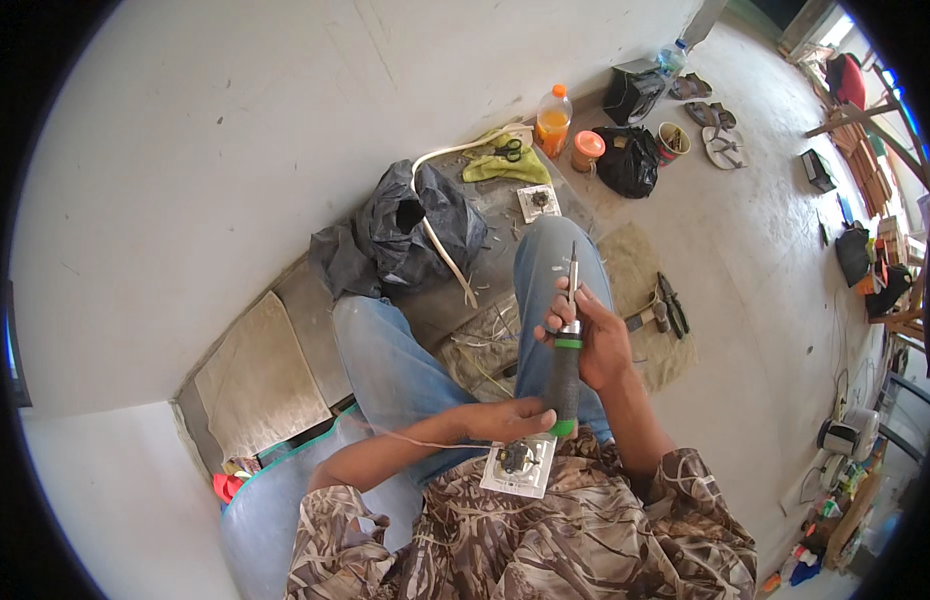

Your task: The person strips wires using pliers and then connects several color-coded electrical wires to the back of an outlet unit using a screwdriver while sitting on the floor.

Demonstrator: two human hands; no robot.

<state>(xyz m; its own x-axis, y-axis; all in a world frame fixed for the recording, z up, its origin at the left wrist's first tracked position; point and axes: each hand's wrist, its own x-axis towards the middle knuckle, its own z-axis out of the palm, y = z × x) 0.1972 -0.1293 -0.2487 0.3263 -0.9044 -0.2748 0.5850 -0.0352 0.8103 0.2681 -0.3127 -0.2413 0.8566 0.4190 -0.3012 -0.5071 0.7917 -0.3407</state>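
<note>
A screwdriver (564, 385) with a black and green handle stands upright in front of me, its metal tip pointing away. My right hand (602, 345) closes around its collar and shaft, with fingertips at the shaft. Beside the handle's lower end, my left hand (510, 420) is closed, its thumb against the green end. A white wall socket (520, 466), back side up, sits at the left hand's lower edge and appears held by it; the fingers beneath are hidden. A thin wire runs along my left forearm.
Beyond my knees lie a black plastic bag (385, 235), a white cable, a second socket plate (539, 202) and scissors (509, 150) on a yellow-green cloth. Pliers (673, 305) and a hammer lie on a sack at right. An orange drink bottle (554, 122) stands by the wall.
</note>
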